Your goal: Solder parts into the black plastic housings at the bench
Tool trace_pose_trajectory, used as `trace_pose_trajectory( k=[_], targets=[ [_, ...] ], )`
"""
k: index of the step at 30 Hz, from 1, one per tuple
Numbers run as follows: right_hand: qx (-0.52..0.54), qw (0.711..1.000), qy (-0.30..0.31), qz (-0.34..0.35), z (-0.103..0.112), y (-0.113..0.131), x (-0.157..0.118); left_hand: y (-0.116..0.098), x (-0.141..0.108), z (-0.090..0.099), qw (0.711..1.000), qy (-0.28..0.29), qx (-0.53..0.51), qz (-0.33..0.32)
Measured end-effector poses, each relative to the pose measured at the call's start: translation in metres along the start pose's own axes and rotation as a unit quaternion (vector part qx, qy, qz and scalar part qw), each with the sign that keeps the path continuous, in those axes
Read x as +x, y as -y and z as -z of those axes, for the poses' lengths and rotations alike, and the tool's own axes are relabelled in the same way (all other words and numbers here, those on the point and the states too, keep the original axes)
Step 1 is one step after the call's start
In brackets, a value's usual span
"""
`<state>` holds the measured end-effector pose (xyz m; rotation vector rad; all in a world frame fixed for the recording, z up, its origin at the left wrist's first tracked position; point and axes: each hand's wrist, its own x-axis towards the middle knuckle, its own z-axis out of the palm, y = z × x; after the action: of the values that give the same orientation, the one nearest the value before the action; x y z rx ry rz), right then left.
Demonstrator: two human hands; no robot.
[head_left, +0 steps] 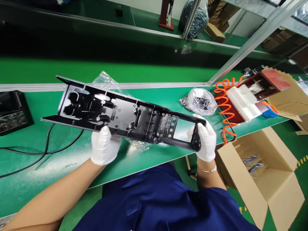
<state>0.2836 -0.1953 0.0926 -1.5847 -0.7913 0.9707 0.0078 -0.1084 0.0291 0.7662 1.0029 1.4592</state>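
Black plastic makes up the one long housing (124,117) that we find at the centre of the frame, held above the green desk (154,157) with its ribbed hollow side facing the camera. Its long axis runs from the left of the frame toward the right, dropping slightly, the windowed narrow end at right. From the left hand (103,146), the housing lies just above in the frame and extends both ways; from the right hand (206,141), it extends leftward. We note the right hand nearer an end, pinching the frame there; the left hand pinches the lower long wall, thumb uppermost, its other fingers largely hidden. Both are white-gloved. By count, we record one orange coiled hose (227,112) right of centre, one clear bag (202,101) of small black pieces beside it, too many to number, one black tray (14,112) at the left edge, and one open carton (280,160) at lower right, where we make out two wrapped parts (253,163).
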Motion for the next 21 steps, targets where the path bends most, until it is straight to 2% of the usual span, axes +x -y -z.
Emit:
trace_pose_trajectory(
  k=[6, 9, 11, 13, 15, 17, 19, 21],
  targets=[
    [-0.022, 1.000, -0.004, 0.016, 0.002, 0.000, 0.000, 0.009, 0.001, 0.011, 1.000, 0.005, -0.021, 0.002],
    [-0.074, 0.995, 0.007, 0.060, 0.002, -0.004, 0.002, 0.002, -0.002, 0.000, 1.000, -0.018, -0.024, -0.004],
    [-0.107, 0.989, -0.001, 0.104, -0.001, -0.009, 0.005, -0.006, -0.001, -0.011, 0.999, -0.029, -0.012, 0.018],
    [-0.144, 0.975, -0.028, 0.169, -0.006, -0.016, 0.007, -0.013, 0.003, -0.021, 0.997, 0.011, -0.011, 0.075],
    [-0.200, 0.945, -0.026, 0.257, -0.012, -0.023, 0.008, -0.016, 0.011, -0.025, 0.987, 0.062, -0.029, 0.146],
    [-0.266, 0.897, 0.041, 0.351, -0.019, -0.028, 0.007, -0.016, 0.020, -0.026, 0.977, 0.073, -0.043, 0.198],
    [-0.326, 0.830, 0.147, 0.427, -0.027, -0.032, 0.005, -0.015, 0.029, -0.025, 0.977, 0.025, -0.051, 0.205],
    [-0.364, 0.760, 0.245, 0.479, -0.035, -0.035, 0.005, -0.017, 0.037, -0.024, 0.977, -0.053, -0.062, 0.196]
  ],
)
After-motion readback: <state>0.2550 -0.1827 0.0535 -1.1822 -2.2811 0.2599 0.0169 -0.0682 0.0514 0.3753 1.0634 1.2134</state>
